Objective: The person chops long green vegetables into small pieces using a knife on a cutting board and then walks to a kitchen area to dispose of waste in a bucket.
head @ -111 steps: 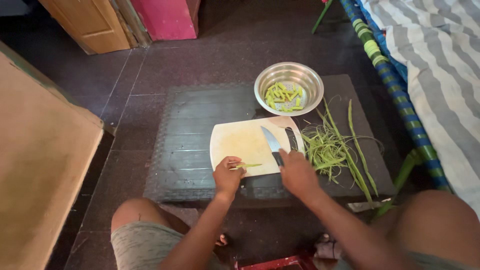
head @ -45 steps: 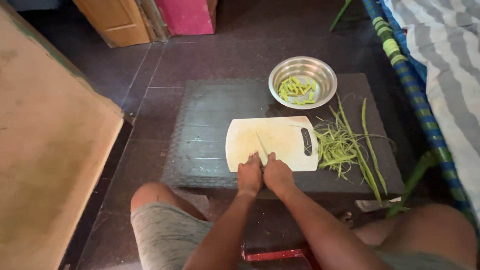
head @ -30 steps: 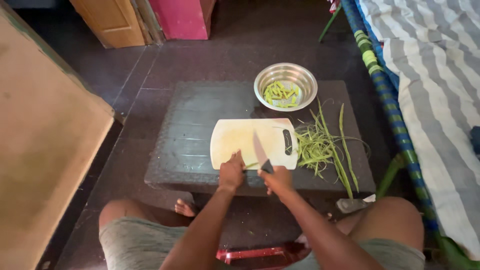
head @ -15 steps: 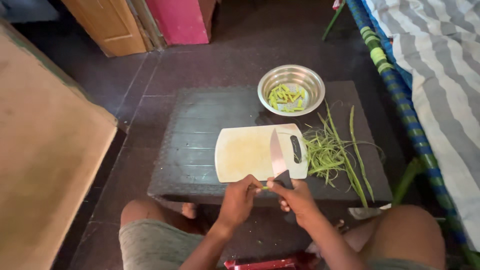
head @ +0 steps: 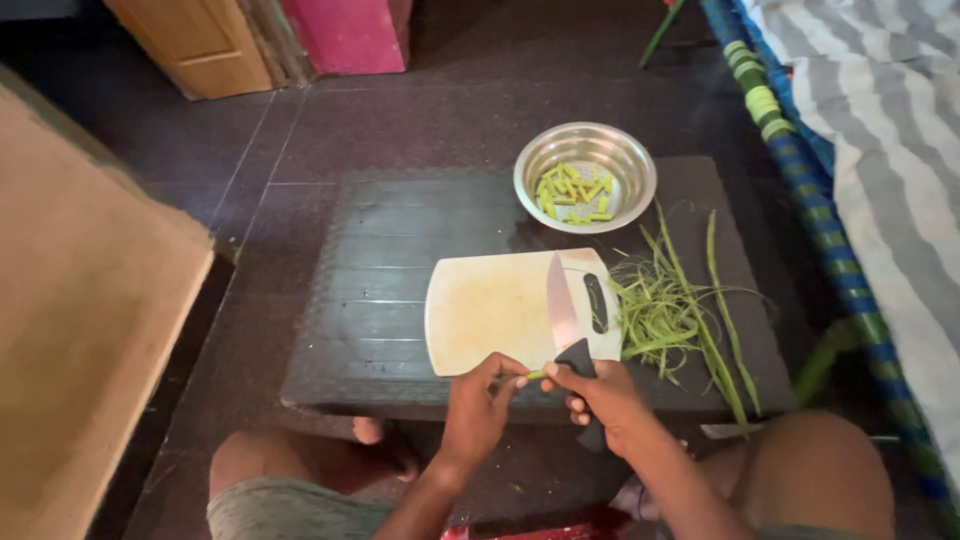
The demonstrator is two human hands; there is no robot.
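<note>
At the tabletop's [head: 400,250] near edge, both hands are pinching one bean [head: 537,375]; the right hand [head: 600,395] (also gripping the knife [head: 566,325]) is risking nicking the left hand [head: 478,405].

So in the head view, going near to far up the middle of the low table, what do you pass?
Left hand and right hand pinching a green stalk piece → knife → white cutting board → steel bowl of cut green pieces.
</note>
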